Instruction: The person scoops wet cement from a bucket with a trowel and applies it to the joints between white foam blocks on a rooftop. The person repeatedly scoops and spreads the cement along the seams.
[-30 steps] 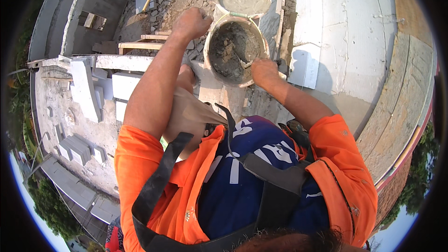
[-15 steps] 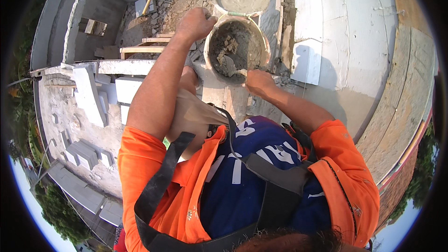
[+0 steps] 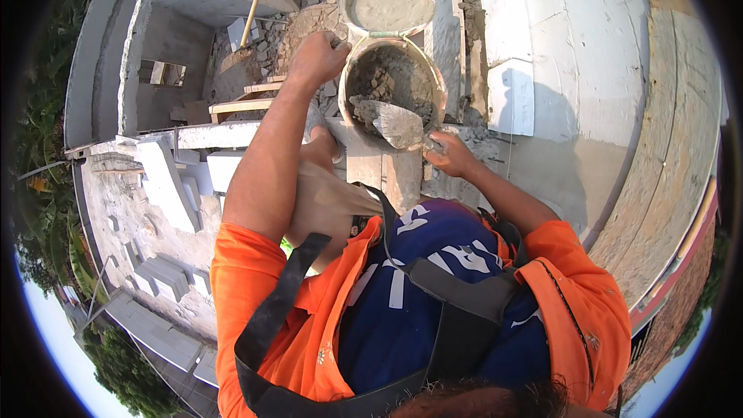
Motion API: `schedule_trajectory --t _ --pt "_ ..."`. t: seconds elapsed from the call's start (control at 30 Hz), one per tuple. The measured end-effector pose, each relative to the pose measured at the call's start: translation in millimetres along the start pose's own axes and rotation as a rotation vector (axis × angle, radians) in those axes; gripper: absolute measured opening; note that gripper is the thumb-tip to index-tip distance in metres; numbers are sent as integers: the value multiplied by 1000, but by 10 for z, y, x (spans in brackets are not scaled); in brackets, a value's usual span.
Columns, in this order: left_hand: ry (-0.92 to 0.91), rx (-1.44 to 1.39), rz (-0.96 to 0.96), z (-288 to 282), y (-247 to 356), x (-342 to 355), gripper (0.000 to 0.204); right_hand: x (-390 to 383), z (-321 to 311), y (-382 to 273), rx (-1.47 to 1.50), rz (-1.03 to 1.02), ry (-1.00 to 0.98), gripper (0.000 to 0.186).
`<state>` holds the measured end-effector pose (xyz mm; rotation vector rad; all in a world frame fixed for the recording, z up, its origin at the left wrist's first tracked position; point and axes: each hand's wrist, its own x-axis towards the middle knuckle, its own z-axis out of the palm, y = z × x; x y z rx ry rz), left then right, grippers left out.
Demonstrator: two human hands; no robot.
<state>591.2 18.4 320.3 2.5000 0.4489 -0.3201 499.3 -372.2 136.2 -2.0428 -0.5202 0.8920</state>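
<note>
My left hand [image 3: 317, 58] grips the left rim of a round bucket [image 3: 437, 81] that holds grey mortar [image 3: 391, 77]. My right hand [image 3: 450, 153] is closed on the handle of a trowel [image 3: 398, 122]. The trowel's blade carries a lump of mortar and sits over the bucket's near rim. The bucket rests on top of a white block wall [image 3: 402, 174] in front of me. My orange sleeves and dark harness straps fill the lower part of the picture.
A second bucket [image 3: 387, 4] full of smooth grey mortar stands just beyond the first. White blocks [image 3: 511, 97] lie to the right on a pale slab. To the left the wall drops to lower rooms, a wooden plank [image 3: 240, 104], rubble and stacked blocks [image 3: 166, 178].
My right hand has drawn the trowel out of the mortar toward me, lifting a loaded blade to the bucket's near rim. My left hand stays on the rim.
</note>
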Motion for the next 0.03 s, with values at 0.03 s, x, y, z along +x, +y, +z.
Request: schedule_trajectory --t 0.03 --pt "7 -14 -12 -12 -1 -19 42 -15 -34 90 -176 -42 21 59"
